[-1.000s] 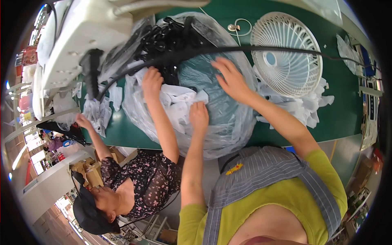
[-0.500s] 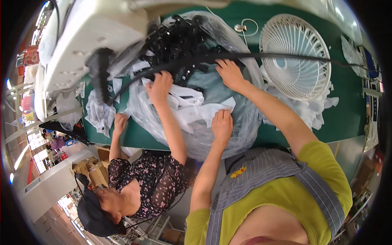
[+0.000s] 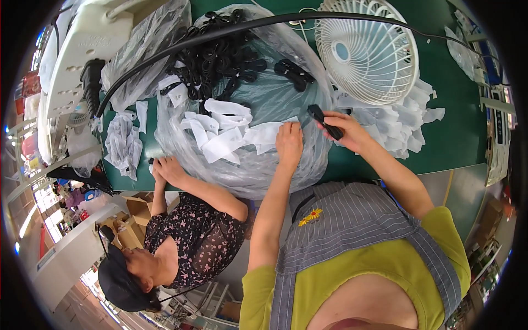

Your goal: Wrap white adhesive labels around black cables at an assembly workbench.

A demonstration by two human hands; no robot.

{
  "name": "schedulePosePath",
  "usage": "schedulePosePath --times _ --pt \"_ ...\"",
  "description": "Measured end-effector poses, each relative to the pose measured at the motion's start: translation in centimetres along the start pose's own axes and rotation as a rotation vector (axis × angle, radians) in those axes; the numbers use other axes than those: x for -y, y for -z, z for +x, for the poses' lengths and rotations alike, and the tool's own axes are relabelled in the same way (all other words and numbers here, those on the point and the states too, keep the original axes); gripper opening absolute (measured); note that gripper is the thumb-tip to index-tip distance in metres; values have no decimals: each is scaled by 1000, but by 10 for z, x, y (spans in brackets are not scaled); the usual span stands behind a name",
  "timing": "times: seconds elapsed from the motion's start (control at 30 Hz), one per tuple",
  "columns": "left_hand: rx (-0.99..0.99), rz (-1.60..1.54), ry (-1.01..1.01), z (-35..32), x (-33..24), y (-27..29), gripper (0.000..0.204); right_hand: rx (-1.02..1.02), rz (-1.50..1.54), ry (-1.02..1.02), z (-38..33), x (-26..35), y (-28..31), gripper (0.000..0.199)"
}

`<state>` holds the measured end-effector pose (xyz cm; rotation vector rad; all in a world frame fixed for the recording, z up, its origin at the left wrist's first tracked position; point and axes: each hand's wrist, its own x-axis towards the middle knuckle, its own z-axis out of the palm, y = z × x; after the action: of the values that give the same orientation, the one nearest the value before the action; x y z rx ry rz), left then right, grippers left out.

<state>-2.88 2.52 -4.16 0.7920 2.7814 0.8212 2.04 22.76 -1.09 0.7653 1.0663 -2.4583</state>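
Observation:
My right hand (image 3: 347, 132) grips a small black plastic part (image 3: 324, 121) just right of a big clear plastic bag (image 3: 264, 99). My left hand (image 3: 289, 144) rests flat on the bag's near edge, touching a white paper strip (image 3: 264, 133). More white strips (image 3: 220, 124) lie on the bag, and a heap of black parts (image 3: 214, 60) sits at its far side. A co-worker's hands (image 3: 168, 169) press on the table edge at the bag's left corner.
A white desk fan (image 3: 366, 49) lies on the green table (image 3: 456, 137) at the right, with white strips (image 3: 410, 118) below it. A black cable (image 3: 231, 30) arcs across. A white machine (image 3: 88, 49) and crumpled strips (image 3: 124, 143) are at the left.
My right hand came back from the far side of the bag, now holding a black part. My left hand shifted right along the bag's edge. The co-worker's hands drew back to the table edge.

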Motion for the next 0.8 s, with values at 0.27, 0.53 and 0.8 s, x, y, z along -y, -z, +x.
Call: schedulePosePath --times 0.27,0.53,0.8 --pt "-112 114 -99 -7 21 12 18 21 -558 -162 -15 1 -10 41" --pt "-103 60 -29 -11 33 5 10 47 -1391 537 -6 3 -27 44" --pt "-275 -265 142 -6 8 23 6 128 -1402 832 -9 -2 -27 37"
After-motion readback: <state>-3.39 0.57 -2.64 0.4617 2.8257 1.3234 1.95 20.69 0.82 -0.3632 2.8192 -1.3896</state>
